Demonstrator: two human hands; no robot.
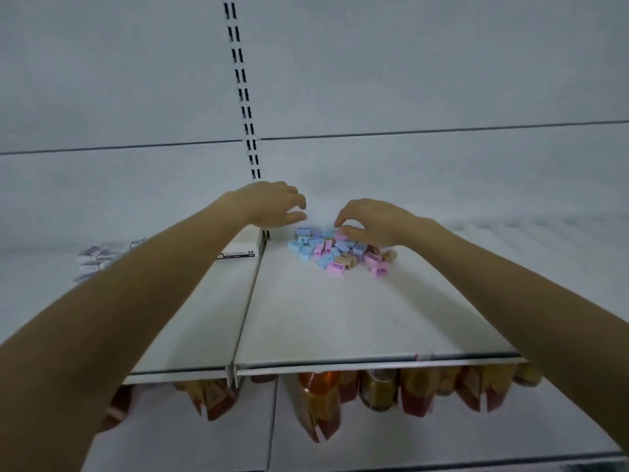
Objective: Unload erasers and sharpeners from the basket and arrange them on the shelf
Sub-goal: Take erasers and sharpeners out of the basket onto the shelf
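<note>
Pastel sharpeners [335, 255] sit in a loose heap on the shelf [340, 318], under the right hand [371, 219] and just right of the left hand [272, 202]. The heap's long axis runs hand to hand, and single pieces point every way, so likely dumped, not yet arranged. Left hovers empty, fingers loosely curled; right claws onto the heap, can't tell if it pinches one

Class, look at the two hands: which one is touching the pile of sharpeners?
The right hand: its curled fingertips rest on the pile of sharpeners. The left hand hovers apart, left of the pile, touching none.
</note>
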